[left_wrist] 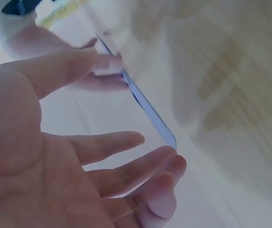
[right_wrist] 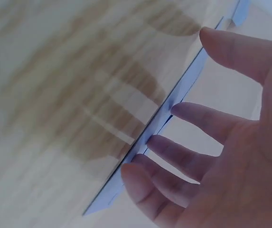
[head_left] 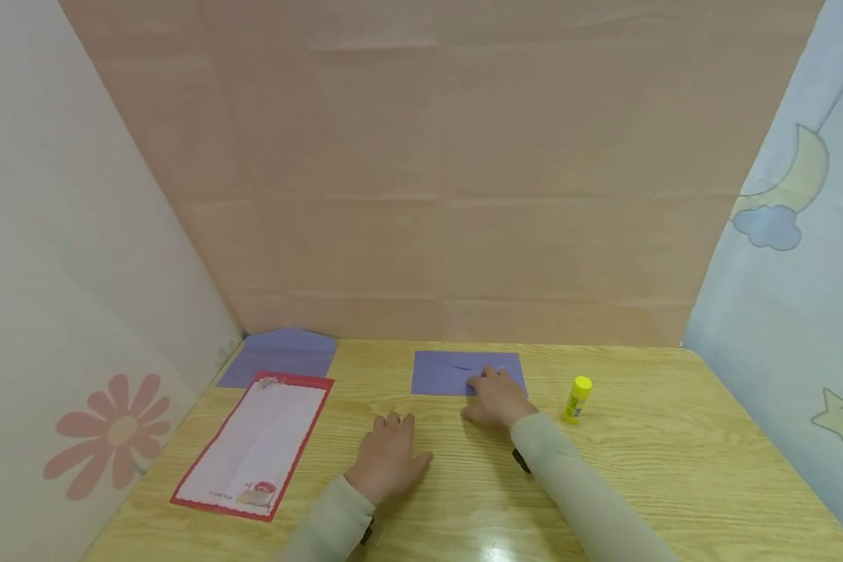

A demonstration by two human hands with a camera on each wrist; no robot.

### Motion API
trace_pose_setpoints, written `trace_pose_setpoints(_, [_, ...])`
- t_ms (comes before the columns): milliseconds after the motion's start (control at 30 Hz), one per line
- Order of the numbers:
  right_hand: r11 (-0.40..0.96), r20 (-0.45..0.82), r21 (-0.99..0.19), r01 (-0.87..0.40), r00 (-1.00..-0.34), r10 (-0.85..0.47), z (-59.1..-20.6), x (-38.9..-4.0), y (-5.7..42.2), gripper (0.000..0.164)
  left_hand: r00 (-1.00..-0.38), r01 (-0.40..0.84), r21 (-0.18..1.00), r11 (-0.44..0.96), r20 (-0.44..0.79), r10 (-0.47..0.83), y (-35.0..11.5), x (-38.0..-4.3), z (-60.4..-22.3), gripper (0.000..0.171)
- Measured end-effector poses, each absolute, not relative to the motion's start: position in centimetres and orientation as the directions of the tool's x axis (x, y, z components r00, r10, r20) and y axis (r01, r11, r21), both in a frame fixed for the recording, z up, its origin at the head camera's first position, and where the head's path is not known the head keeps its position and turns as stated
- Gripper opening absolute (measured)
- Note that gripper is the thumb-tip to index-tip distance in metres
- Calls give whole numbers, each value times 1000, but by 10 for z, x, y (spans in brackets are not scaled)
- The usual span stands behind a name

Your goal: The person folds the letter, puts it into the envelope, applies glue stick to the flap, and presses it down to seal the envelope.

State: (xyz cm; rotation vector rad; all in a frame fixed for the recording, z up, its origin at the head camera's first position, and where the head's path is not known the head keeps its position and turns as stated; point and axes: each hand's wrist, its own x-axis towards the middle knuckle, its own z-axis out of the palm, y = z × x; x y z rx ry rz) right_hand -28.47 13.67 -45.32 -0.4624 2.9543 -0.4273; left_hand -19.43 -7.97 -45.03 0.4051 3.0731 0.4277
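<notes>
A purple envelope [head_left: 437, 378] with a flap edge standing slightly up lies near the back of the table. My right hand [head_left: 500, 400] rests its fingertips on the envelope's right part. In the right wrist view its spread fingers [right_wrist: 197, 121] touch the thin, flat envelope [right_wrist: 185, 88]. My left hand [head_left: 386, 459] is nearer the front, over the table, with fingers spread and nothing held. Its palm and bent fingers [left_wrist: 112, 175] show in the left wrist view, the envelope [left_wrist: 150, 116] lying beyond them.
At the left lies a red-bordered white sheet [head_left: 260, 441] with small pictures. A second purple paper piece [head_left: 281, 359], shaped like an open envelope, lies behind it. Right of my right hand stands a yellow glue stick [head_left: 577, 400]. Paper-covered walls [head_left: 435, 195] enclose the wooden table [head_left: 674, 453].
</notes>
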Motion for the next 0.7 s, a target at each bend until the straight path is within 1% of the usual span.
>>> trace_pose_setpoints(233, [872, 21, -383, -304, -947, -321, -453, -277, 145, 52, -980, 198, 308, 931, 44, 193, -114, -202, -439, 62])
trace_pose_setpoints(300, [863, 60, -389, -322, -944, -324, -454, -273, 147, 48, -982, 188, 308, 933, 56, 180, -125, -203, -436, 60])
trace_pose_setpoints(367, [850, 89, -405, -337, -940, -330, -455, -268, 150, 39, -986, 169, 313, 935, 59, 159, -137, -204, -433, 58])
trace_pose_setpoints(533, [827, 90, -458, -326, -943, -321, -459, -253, 158, 23, -995, 99, 331, 939, 42, 90, -171, -205, -423, 56])
trace_pose_setpoints(700, [824, 101, -462, -328, -943, -318, -460, -240, 169, 18, -999, 49, 347, 937, 15, 47, -203, -206, -419, 59])
